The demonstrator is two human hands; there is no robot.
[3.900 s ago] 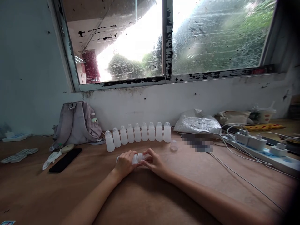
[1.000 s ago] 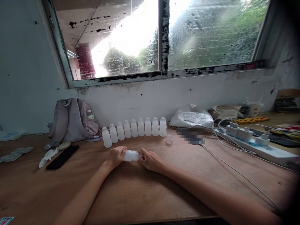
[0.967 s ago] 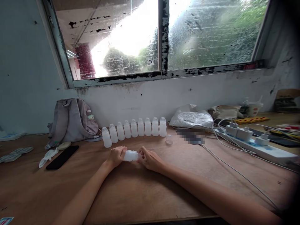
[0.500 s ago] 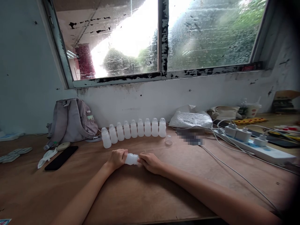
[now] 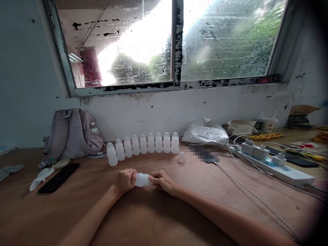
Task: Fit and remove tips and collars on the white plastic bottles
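Observation:
A translucent white baby bottle (image 5: pixel 141 179) lies sideways in the air just above the table, or on it; I cannot tell which. Its base end is wrapped by the closed fingers of my left hand (image 5: pixel 126 180). At the neck end, the fingers of my right hand (image 5: pixel 164 181) pinch the bottle's top, hiding whatever is fitted there. Behind my hands stands a curved row of several similar baby bottles (image 5: pixel 144 144), upright with clear caps on. A loose clear cap (image 5: pixel 181 157) rests on the table at the row's right end.
A grey backpack (image 5: pixel 73 135) leans on the wall at left, with a black phone (image 5: pixel 59 178) before it. A silver bag (image 5: pixel 203 131) is at the back. To the right, a white power strip (image 5: pixel 289 171) trails cables across the wooden table (image 5: pixel 164 218).
The view has shifted, so the table things sit slightly lower and further left. Both hands keep hold of the bottle; the right fingers have turned a little at its neck.

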